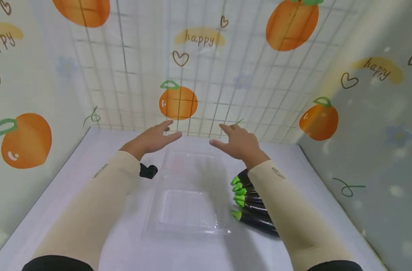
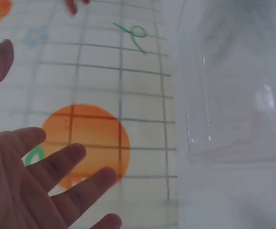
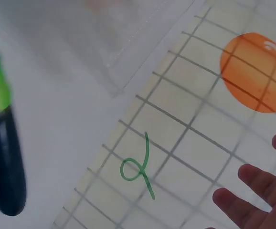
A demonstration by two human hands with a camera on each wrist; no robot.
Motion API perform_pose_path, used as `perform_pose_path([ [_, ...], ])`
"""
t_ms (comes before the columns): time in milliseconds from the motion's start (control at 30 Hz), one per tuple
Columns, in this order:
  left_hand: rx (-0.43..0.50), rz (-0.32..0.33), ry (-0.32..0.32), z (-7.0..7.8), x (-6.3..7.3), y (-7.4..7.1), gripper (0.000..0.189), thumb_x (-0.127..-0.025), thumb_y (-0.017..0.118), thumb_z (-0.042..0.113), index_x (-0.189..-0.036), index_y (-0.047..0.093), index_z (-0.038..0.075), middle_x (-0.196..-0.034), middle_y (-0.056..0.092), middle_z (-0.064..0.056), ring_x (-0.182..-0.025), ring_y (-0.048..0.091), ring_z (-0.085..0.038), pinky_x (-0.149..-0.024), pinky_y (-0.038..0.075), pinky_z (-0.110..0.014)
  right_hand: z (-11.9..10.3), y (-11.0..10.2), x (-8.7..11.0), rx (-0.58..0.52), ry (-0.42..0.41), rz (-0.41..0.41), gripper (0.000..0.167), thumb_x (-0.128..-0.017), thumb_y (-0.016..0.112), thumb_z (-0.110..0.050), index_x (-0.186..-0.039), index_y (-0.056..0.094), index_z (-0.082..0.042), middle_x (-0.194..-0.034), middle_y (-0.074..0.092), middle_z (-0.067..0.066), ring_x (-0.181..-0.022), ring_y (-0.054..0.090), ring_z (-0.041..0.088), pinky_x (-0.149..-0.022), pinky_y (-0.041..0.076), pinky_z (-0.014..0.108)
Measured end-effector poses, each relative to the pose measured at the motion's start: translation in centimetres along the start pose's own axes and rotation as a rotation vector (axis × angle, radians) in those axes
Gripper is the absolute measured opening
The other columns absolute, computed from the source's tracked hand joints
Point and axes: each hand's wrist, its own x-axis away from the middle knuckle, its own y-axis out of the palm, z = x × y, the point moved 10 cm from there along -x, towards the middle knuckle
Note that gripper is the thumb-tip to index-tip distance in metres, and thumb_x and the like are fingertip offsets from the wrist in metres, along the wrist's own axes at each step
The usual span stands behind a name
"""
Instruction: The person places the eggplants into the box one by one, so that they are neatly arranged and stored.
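My left hand is held in the air above the far left of a clear plastic container, its fingers spread and holding nothing. In the left wrist view its separated fingers show beside the container. Opposite it, my right hand hovers over the far right side, thumb apart from the fingers, also holding nothing. The container lies opened flat on the white table, with two shallow halves. Several dark eggplants with green caps lie in a row right of it, partly hidden by my right sleeve.
A small black object shows at the left forearm's edge. The white table is bordered by curtain-like cloth printed with oranges and hearts, at the back and both sides. A grid shows behind the back cloth.
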Motion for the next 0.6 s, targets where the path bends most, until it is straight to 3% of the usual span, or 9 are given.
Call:
perform_pose_path([
  [100, 0.078, 0.005, -0.031, -2.6, 2.2, -0.7, 0.089, -0.096, 0.046, 0.071, -0.164, 0.012, 0.025, -0.164, 0.034, -0.004, -0.149, 0.036, -0.032, -0.120, 0.030, -0.057, 1.4, 0.7, 2.2, -0.075, -0.007, -0.012, 0.095, -0.089, 0.041, -0.082, -0.162, 0.024, -0.024, -0.165, 0.026, 0.017, -0.148, 0.030, 0.044, -0.108, 0.037, 0.068],
  [200, 0.139, 0.010, -0.039, -2.5, 5.3, -0.4, 0.089, -0.096, 0.050, 0.067, -0.164, 0.012, 0.024, -0.164, 0.033, -0.003, -0.147, 0.039, -0.032, -0.118, 0.035, -0.056, 3.6, 0.0, 7.1, -0.137, -0.014, 0.010, 0.092, -0.091, 0.046, -0.078, -0.162, 0.026, -0.022, -0.165, 0.025, 0.018, -0.148, 0.028, 0.045, -0.107, 0.036, 0.071],
  [433, 0.317, -0.052, -0.071, -2.8, 13.2, 4.6, 0.084, -0.098, 0.054, 0.060, -0.164, 0.011, 0.030, -0.166, 0.029, -0.001, -0.148, 0.039, -0.031, -0.115, 0.037, -0.060, 6.6, 1.8, 18.3, -0.181, -0.004, 0.070, 0.085, -0.092, 0.063, -0.062, -0.159, 0.034, -0.018, -0.159, 0.033, 0.022, -0.138, 0.037, 0.051, -0.094, 0.041, 0.074],
  [600, 0.375, -0.069, -0.091, -3.1, 16.6, 7.5, 0.083, -0.098, 0.056, 0.058, -0.163, 0.013, 0.028, -0.165, 0.030, -0.003, -0.144, 0.044, -0.031, -0.110, 0.042, -0.059, 8.6, 2.7, 24.0, -0.203, 0.061, 0.090, 0.085, -0.091, 0.068, -0.057, -0.158, 0.035, -0.017, -0.159, 0.033, 0.023, -0.136, 0.036, 0.055, -0.092, 0.039, 0.076],
])
